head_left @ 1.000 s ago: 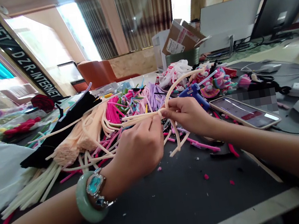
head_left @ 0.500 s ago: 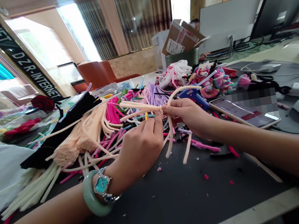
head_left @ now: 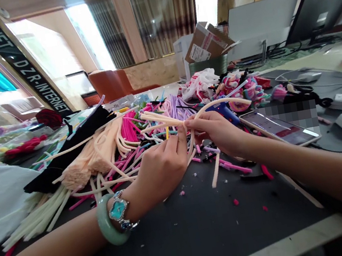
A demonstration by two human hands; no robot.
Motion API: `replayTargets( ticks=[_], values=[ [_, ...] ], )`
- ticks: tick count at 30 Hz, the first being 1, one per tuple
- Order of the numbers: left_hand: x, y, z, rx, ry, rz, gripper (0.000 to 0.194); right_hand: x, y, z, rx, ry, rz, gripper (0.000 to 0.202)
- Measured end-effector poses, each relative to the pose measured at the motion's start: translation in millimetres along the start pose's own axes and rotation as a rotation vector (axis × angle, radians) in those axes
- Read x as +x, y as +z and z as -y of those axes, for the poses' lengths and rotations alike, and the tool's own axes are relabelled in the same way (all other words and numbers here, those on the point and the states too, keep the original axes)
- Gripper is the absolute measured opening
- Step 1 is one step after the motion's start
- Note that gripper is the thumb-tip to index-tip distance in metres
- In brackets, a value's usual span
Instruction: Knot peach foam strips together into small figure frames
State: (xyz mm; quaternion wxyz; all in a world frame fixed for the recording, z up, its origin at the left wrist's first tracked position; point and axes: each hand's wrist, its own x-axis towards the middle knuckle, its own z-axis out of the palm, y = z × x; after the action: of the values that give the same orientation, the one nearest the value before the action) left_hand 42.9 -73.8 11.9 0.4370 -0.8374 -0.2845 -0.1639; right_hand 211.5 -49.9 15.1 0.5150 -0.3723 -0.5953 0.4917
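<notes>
A dark surface (head_left: 176, 240) lies below curtained windows (head_left: 166, 19), its far half heaped with coloured craft stems. Taking the gather in the held cream stems (head_left: 162, 118) as the clock's centre, the left hand (head_left: 166, 159) reaches in from between seven and eight, the right hand (head_left: 219, 131) from nearer four. Each grip is a fingertip pinch on the cream stems, meeting at the gather, raised off the surface. Lengths fan out between nine and ten; another arches towards three. I judge the bunching to be done at that one spot, with the free ends left unworked; whether anything binds it is hidden. A thick peach bundle (head_left: 86, 159) lies unused at nine; a phone (head_left: 279, 127) rests beyond the right hand.
</notes>
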Motion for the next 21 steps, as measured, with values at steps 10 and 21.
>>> replayTargets(
  ticks=[10, 21],
  values=[
    [0.9, -0.2, -0.4, -0.01, -0.005, 0.033, 0.032, 1.7, -2.8, -8.6, -0.118, -0.092, 0.068, 0.035],
    [0.3, 4.2, 3.3, -0.035, 0.005, 0.038, 0.039, 2.0, -2.5, -8.6, -0.089, -0.075, 0.007, 0.036]
  ],
)
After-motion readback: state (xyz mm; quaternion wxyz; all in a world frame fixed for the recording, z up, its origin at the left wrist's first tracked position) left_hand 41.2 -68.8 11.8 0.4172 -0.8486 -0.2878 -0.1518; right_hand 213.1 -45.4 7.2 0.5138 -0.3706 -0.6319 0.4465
